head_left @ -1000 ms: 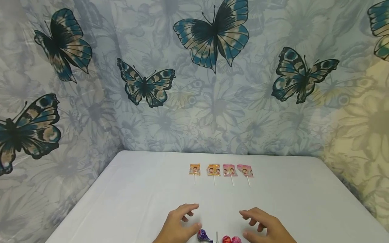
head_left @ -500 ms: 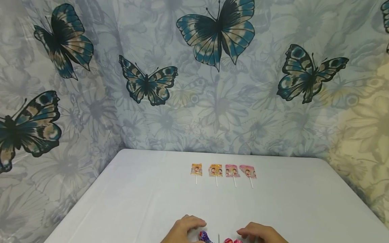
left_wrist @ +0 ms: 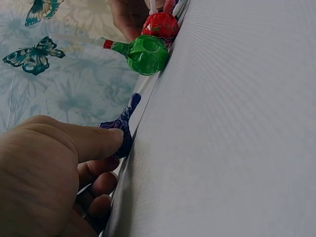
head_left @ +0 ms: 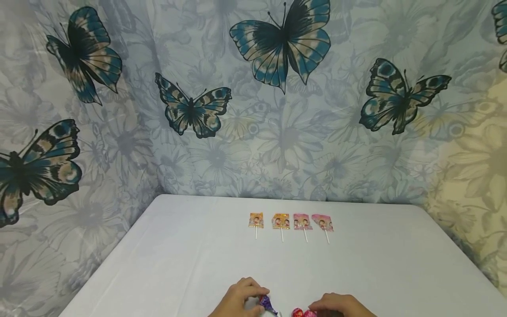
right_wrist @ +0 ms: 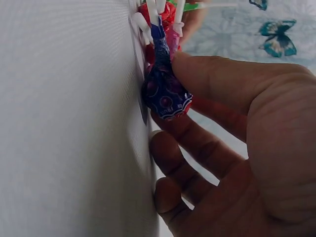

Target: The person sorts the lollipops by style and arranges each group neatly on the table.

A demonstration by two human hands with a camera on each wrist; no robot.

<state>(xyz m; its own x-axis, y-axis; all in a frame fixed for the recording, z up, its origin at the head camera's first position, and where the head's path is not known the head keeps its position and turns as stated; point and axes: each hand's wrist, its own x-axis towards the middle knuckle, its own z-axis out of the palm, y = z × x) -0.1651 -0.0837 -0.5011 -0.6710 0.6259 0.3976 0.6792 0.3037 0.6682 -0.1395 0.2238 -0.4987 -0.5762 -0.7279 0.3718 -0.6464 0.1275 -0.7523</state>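
Low in the head view, my left hand [head_left: 240, 299] pinches a purple-wrapped lollipop [head_left: 267, 304] between thumb and fingers. The left wrist view shows the thumb pressed against the same purple lollipop [left_wrist: 126, 131], close over the white table. My right hand [head_left: 341, 304] has its fingertips curled at a pink lollipop [head_left: 310, 313], beside a red lollipop [head_left: 297, 312]. In the right wrist view, a dark blue-purple lollipop [right_wrist: 167, 96] lies in front of the thumb and fingertips and hides most of their grip.
Farther back on the white table [head_left: 178, 246] lie two orange flat-wrapped lollipops [head_left: 256, 220] and two pink ones [head_left: 303, 222] in a row. A green lollipop [left_wrist: 147, 55] sits between the hands in the left wrist view. A butterfly-print cloth [head_left: 190, 110] hangs behind the table.
Both hands have come down toward the near table edge. The left thumb and fingers have closed on the purple lollipop; the right fingertips have reached the pink one.
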